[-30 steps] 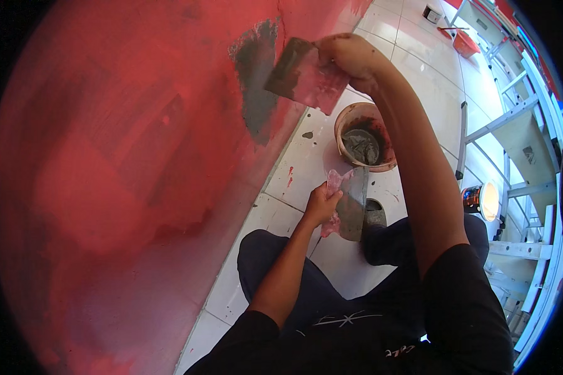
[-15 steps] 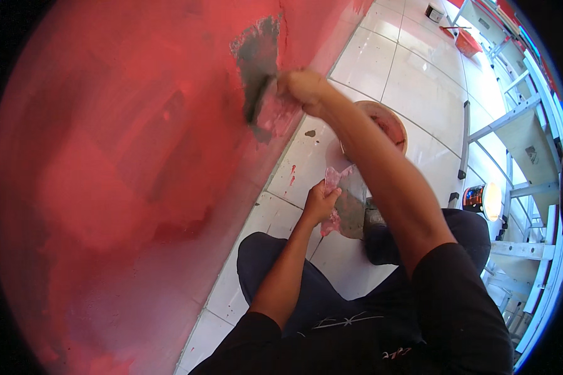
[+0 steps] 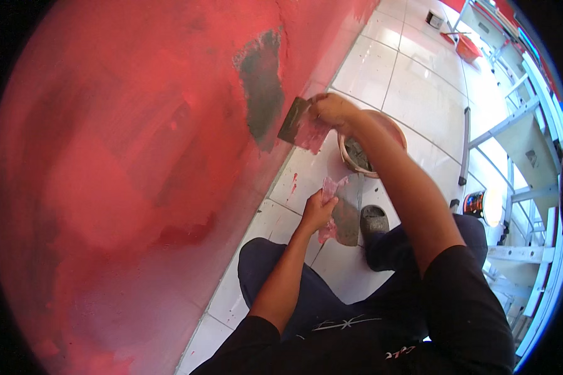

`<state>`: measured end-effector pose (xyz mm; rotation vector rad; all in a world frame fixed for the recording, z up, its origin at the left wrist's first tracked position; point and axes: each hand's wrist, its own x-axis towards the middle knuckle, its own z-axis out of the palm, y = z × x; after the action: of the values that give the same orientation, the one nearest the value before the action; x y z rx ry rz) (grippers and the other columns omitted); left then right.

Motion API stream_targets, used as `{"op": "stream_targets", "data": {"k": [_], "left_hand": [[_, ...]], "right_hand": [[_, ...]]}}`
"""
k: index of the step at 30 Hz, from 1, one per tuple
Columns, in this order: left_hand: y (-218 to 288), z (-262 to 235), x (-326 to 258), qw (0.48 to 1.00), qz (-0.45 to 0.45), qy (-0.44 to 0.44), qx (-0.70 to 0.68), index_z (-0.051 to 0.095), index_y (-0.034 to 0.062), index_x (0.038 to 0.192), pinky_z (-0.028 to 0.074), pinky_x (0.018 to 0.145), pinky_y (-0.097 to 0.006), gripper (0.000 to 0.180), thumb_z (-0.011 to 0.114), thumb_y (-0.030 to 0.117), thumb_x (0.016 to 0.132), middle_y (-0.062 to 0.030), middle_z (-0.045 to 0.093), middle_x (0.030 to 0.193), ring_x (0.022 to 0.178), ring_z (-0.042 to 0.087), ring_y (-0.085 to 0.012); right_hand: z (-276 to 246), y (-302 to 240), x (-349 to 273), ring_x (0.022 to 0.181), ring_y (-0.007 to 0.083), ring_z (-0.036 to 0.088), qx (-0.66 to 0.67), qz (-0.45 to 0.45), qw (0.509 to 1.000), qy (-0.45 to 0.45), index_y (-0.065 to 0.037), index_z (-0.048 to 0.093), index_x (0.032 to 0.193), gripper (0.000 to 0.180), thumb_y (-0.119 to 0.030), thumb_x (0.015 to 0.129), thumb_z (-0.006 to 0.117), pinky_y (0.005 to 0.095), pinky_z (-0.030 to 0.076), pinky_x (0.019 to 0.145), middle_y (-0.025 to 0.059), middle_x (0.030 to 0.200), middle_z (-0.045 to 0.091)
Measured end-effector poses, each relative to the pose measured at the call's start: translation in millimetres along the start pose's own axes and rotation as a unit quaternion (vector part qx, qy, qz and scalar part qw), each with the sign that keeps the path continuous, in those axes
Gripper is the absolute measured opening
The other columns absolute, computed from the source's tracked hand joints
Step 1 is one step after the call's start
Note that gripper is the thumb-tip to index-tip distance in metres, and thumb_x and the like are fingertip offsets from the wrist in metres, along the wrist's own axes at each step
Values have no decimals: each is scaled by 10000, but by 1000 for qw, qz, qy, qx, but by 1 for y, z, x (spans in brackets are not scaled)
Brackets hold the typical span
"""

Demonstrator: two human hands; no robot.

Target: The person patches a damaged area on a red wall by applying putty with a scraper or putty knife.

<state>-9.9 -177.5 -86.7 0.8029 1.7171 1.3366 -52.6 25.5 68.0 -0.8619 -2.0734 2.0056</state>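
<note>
Nearest to me are my own bent knees in dark trousers (image 3: 275, 275), over the white tiled floor (image 3: 388, 75). Just past them my left hand (image 3: 317, 212) has its grip clenched around a flat plaster board (image 3: 344, 215), smeared pink and grey, which hangs low over the tiles beside my dark shoe (image 3: 374, 220). Farther on and a little to the right, my right hand (image 3: 333, 111) is closed on the handle of a wide putty knife (image 3: 301, 125); its blade is streaked pink and lies against the foot of the red wall (image 3: 119, 162), just right of a grey patch of fresh filler (image 3: 263, 84) on that wall. Partly hidden behind my right forearm stands a round bucket (image 3: 356, 156) with grey paste inside, on the floor close to the wall. Far off to the right are a pale metal scaffold frame (image 3: 513, 125) and a small orange tray (image 3: 469, 47) on the tiles.
</note>
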Motion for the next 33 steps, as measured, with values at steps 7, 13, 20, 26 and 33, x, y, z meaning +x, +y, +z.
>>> {"op": "stream_targets", "data": {"k": [7, 13, 20, 26, 33], "left_hand": [[7, -8, -12, 1000, -16, 12, -23, 571, -8, 1018, 461, 754, -336, 288, 602, 172, 794, -146, 642, 893, 819, 614, -236], [-16, -17, -25, 999, 11, 28, 11, 569, 8, 1029, 462, 726, -287, 242, 582, 143, 830, -61, 637, 880, 783, 581, -124], [19, -23, -26, 999, 16, 43, 24, 574, -15, 983, 465, 733, -341, 273, 605, 173, 788, -161, 639, 873, 798, 619, -251], [14, -22, -32, 998, 22, 60, -4, 576, -11, 970, 464, 723, -338, 260, 608, 169, 785, -152, 636, 844, 775, 613, -243], [1, -24, -52, 998, 3, 59, 23, 573, -11, 1007, 462, 752, -346, 296, 611, 179, 783, -170, 639, 881, 813, 619, -270]], "right_hand": [[47, 5, 17, 631, 212, 571, 140, 60, 988, -17, 8, 584, 857, 136, 14, 729, 540, 330, 467, 562, 89, 750, 585], [64, -36, 8, 607, 243, 587, 199, 62, 978, 6, 60, 558, 830, 94, 47, 743, 523, 355, 517, 571, 136, 753, 574], [62, -151, -29, 601, 224, 595, 191, -60, 979, -21, 40, 562, 777, 63, 58, 733, 522, 365, 532, 559, 113, 686, 557], [16, -139, -66, 629, 194, 605, 88, -93, 991, 28, 40, 592, 787, 116, 22, 732, 491, 337, 534, 571, 124, 727, 605], [77, -8, -21, 682, 254, 600, -155, 12, 978, 138, 82, 613, 863, 233, -49, 725, 479, 359, 468, 582, 144, 759, 621]]}}
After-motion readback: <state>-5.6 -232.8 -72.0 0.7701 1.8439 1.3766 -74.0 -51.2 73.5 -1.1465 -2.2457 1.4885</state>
